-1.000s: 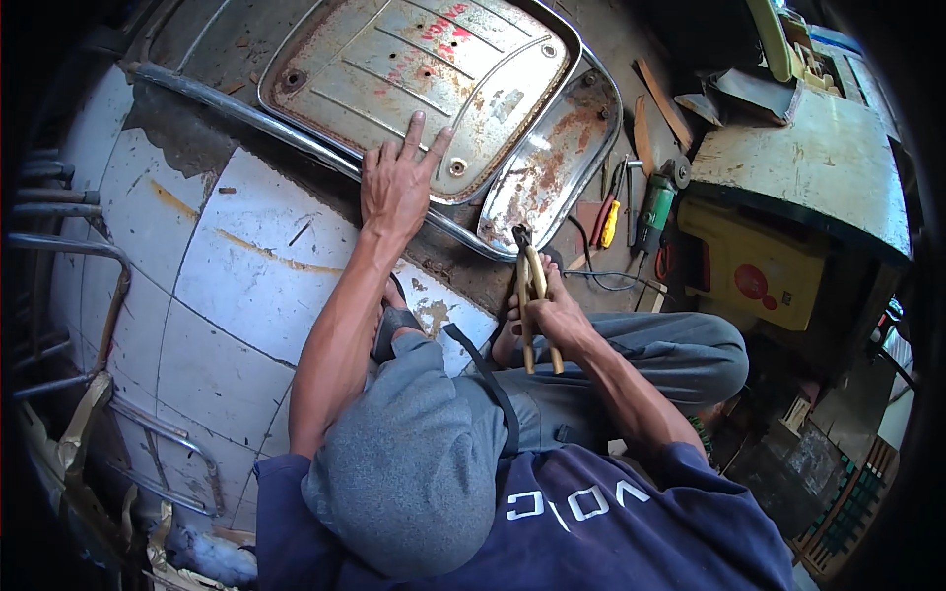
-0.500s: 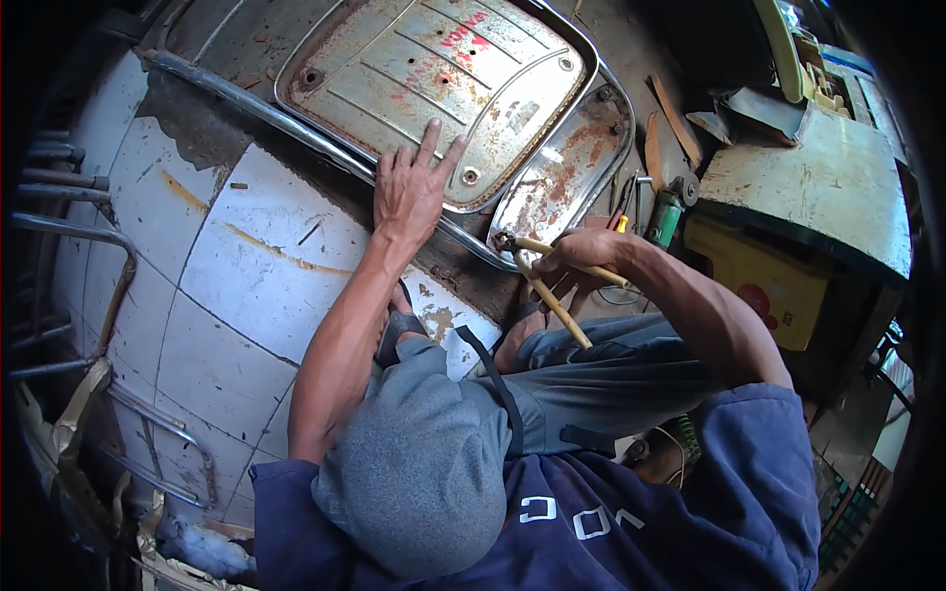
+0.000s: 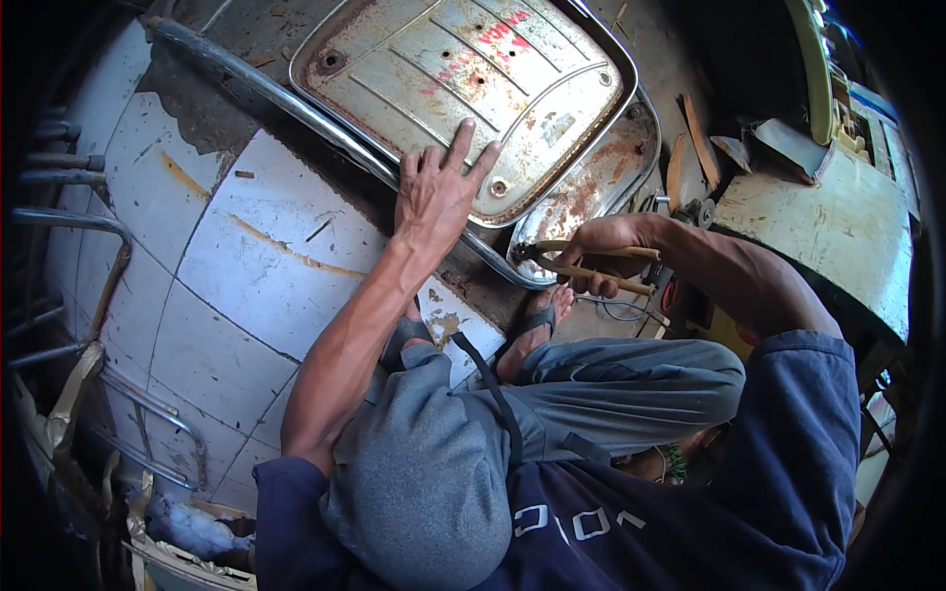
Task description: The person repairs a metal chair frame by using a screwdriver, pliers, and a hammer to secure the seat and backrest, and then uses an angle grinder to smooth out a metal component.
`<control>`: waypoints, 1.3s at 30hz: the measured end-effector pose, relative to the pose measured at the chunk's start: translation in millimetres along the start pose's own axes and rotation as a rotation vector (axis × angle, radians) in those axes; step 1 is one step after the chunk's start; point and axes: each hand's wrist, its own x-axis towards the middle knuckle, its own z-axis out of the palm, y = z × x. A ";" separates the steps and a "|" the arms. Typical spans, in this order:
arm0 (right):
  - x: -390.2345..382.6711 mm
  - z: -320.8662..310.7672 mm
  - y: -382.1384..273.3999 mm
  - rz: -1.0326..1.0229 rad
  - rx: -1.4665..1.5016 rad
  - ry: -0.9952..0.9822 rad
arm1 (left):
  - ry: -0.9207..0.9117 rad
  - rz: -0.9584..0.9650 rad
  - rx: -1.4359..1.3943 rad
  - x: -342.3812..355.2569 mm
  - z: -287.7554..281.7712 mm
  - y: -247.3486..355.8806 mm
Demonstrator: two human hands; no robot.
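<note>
A rusty metal chair panel point(image 3: 552, 128) with raised ribs, bolt holes and red marks lies on the floor ahead of me. My left hand point(image 3: 434, 197) rests on its near edge, fingers spread and holding nothing. A second rusty panel point(image 3: 603, 163) shows partly from under its right side. My right hand point(image 3: 603, 246) is wrapped round the yellow handles of pincers point(image 3: 623, 288). Their dark jaws are at the near end of the lower panel; whether they bite on anything is too small to tell.
A chrome tube point(image 3: 266, 97) runs along the panel's left side. Bent metal chair frames point(image 3: 123, 256) stand at far left. On the right are a worn pale board point(image 3: 823, 231), wood strips point(image 3: 702, 143) and a grinder point(image 3: 702, 212) partly behind my arm. My sandalled feet point(image 3: 532, 335) are close by.
The view has shifted, so the panels appear farther right. My right hand has turned the pincers, and their handles now lie nearly parallel, pointing right. My left hand stays on the panel.
</note>
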 end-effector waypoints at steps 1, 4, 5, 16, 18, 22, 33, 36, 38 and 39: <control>-7.0 6.2 -0.7 -0.004 -0.055 0.059 | -0.043 -0.007 0.003 4.3 -5.5 3.5; -30.4 6.0 -13.4 0.077 -0.224 0.116 | -0.130 0.034 0.151 18.9 -22.4 16.3; -31.7 0.5 -14.4 0.094 -0.237 0.096 | -0.122 0.090 0.146 20.8 -25.5 15.7; -6.1 41.0 28.4 -0.133 -0.112 0.384 | 0.112 0.135 -0.303 1.1 -73.3 16.9; -0.7 44.1 33.5 -0.155 -0.084 0.372 | 0.135 0.147 -0.340 -3.4 -79.7 16.8; 11.6 44.9 43.8 -0.218 0.013 0.349 | 0.015 0.222 -0.370 2.3 -85.8 6.6; 38.8 48.2 53.7 -0.275 0.207 0.233 | -0.300 0.191 -0.076 -7.5 -34.4 15.1; 54.6 60.4 49.8 -0.314 0.214 0.332 | -0.185 0.138 -0.005 -17.0 -3.4 7.6; 67.4 86.1 42.3 -0.343 0.046 0.547 | -0.295 0.076 0.035 -21.4 16.2 -2.0; 77.7 88.3 43.8 -0.336 0.044 0.614 | -0.344 0.058 0.042 -20.1 24.1 -1.0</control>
